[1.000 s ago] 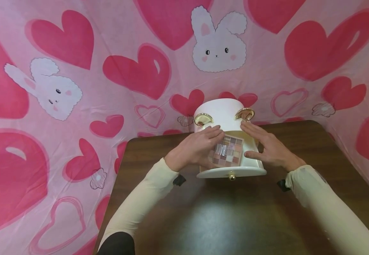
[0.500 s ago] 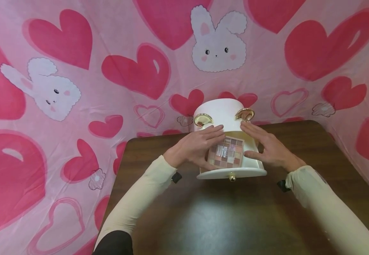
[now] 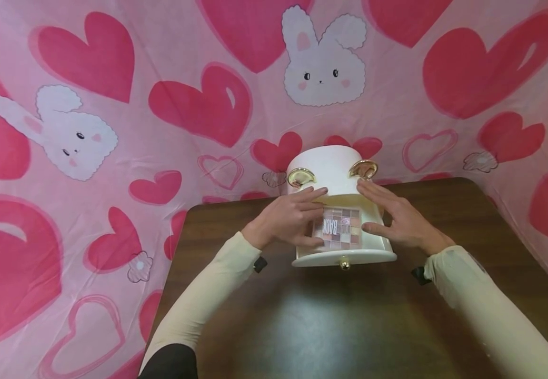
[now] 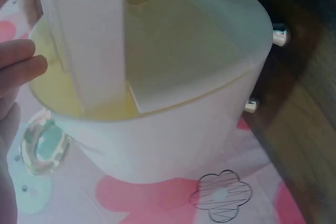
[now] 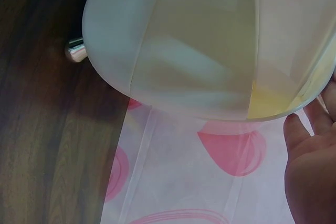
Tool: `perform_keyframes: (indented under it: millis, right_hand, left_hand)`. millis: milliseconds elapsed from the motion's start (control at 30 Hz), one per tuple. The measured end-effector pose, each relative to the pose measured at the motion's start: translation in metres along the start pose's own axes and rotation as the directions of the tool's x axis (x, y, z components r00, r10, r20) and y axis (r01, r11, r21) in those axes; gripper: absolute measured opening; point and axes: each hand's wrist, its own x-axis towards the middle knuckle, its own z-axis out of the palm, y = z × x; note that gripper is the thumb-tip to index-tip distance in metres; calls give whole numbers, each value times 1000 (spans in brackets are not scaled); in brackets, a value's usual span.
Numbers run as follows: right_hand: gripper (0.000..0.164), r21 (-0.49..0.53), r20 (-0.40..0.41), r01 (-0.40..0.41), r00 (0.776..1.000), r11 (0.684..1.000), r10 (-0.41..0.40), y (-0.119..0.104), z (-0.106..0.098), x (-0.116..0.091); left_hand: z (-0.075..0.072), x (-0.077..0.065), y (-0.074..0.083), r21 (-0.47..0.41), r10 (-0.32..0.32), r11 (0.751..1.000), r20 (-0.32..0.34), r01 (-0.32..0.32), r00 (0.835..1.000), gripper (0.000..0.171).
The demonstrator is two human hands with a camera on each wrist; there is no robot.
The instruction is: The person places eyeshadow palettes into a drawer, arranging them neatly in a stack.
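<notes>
A white rounded box [image 3: 328, 160] with gold side handles has its drawer [image 3: 373, 257] pulled out toward me. Inside the drawer lies an eyeshadow palette [image 3: 346, 223] with lettering and many small coloured squares. My left hand [image 3: 280, 220] reaches over the drawer's left side, thumb and fingers extended on the palette's left part, covering that edge. On the other side my right hand [image 3: 399, 220] lies along the box's right side, fingers straight, thumb at the drawer's rim. In the right wrist view the thumb [image 5: 296, 132] is right at the yellow-lined drawer's rim.
The box stands on a dark wooden table [image 3: 330, 326] near its back edge. A pink cloth [image 3: 183, 31] with hearts and rabbits hangs behind and beside it. Gold feet [image 4: 281, 36] and a gold knob [image 3: 345, 263] stick out from the box.
The palette has straightened and settled lower in the drawer. My left hand's fingers and thumb have spread apart and slid left off its middle. The right hand has stayed still.
</notes>
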Motion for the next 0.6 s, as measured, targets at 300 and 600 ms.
perform_keyframes:
  millis: [300,600]
  right_hand:
    - [89,1,2,5,1000,1000,-5,1,1,0]
    - [85,2,-1,7,1000,1000,-7,1,0,1]
  left_hand:
    - [-4,-9,1,-33,2,999,-229,-10,973,46]
    - [-24,-8,36,86,31,996,-390,3,920,37]
